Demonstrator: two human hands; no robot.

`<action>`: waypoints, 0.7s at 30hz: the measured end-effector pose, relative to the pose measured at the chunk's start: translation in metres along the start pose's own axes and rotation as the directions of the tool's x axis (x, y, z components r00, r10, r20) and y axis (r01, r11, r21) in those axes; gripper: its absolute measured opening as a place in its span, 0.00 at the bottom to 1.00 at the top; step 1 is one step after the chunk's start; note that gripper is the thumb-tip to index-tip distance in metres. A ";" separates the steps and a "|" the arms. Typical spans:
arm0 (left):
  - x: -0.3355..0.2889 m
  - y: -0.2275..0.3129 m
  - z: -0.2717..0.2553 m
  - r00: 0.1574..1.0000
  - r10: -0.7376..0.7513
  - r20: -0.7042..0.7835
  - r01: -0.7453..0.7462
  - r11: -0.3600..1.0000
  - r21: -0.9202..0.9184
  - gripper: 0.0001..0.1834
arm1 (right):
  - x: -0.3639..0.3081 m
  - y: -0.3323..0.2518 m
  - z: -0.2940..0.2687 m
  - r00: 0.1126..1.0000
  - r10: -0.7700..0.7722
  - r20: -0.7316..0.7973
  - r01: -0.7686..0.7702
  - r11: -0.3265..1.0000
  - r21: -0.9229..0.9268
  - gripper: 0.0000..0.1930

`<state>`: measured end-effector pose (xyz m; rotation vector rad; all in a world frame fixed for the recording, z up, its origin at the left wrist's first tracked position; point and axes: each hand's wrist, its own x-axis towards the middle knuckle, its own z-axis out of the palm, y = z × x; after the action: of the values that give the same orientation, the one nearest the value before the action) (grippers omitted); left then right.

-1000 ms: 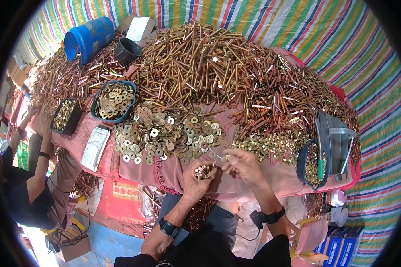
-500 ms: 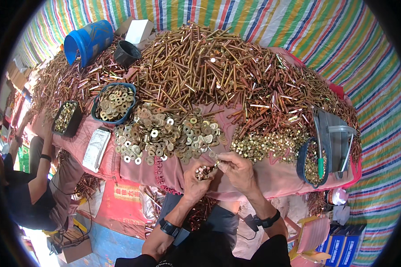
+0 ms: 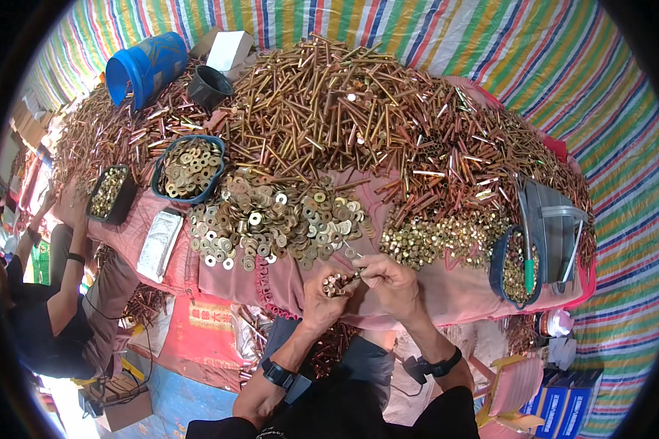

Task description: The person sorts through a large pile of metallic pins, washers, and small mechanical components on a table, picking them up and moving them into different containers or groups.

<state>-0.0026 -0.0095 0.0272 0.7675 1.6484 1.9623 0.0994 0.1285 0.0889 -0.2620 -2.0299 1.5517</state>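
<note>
My left hand [image 3: 321,301] is closed around a bundle of copper-coloured bolts [image 3: 335,284], their ends pointing up. Close against it, my right hand [image 3: 389,284] pinches with thumb and forefinger at the bundle's edge; whatever lies between those fingertips is too small to make out. Just beyond both hands, a heap of flat washers [image 3: 271,219] spreads over the pink cloth [image 3: 447,289]. Small brass-coloured nuts [image 3: 439,238] lie in a loose heap to the right of the washers.
Long bolts form a big pile [image 3: 322,110] at the back, with short metal sleeves [image 3: 454,164] at its right. Tubs of washers [image 3: 217,178] and nuts [image 3: 496,282] flank the heaps. A blue bucket [image 3: 150,69] lies at back left. Another person's arm [image 3: 67,285] is at far left.
My right hand's fingers have curled in more tightly beside the bundle. The left hand stays nearly where it was, still around the bolts.
</note>
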 end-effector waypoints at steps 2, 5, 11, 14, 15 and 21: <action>0.000 -0.001 0.001 1.000 -0.028 0.011 0.028 0.999 -0.045 0.11 | 0.001 -0.002 -0.003 0.997 -0.073 0.036 0.077 0.987 -0.140 0.04; -0.001 -0.001 0.000 0.999 -0.028 0.015 0.029 0.998 -0.053 0.11 | 0.005 -0.006 -0.005 0.984 -0.168 0.067 0.180 0.939 -0.294 0.04; 0.001 -0.002 -0.003 1.000 0.006 0.028 -0.005 0.999 -0.039 0.09 | 0.002 -0.019 0.006 0.991 0.121 -0.054 -0.131 0.951 -0.281 0.09; 0.000 -0.002 -0.003 1.000 0.002 0.029 0.001 0.996 -0.093 0.09 | -0.001 -0.020 0.008 0.982 0.173 -0.075 -0.185 0.958 -0.219 0.11; 0.000 -0.002 -0.002 1.000 -0.011 0.024 0.013 0.994 -0.113 0.09 | 0.000 -0.020 0.007 0.994 0.105 -0.043 -0.112 0.956 -0.270 0.12; 0.000 0.002 -0.005 0.998 -0.062 0.032 0.063 0.997 -0.034 0.11 | 0.003 -0.018 0.004 0.976 0.214 0.029 -0.182 0.889 -0.420 0.11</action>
<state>-0.0063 -0.0136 0.0283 0.7213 1.5964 1.9212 0.0985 0.1209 0.1059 -0.5999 -2.4480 1.2358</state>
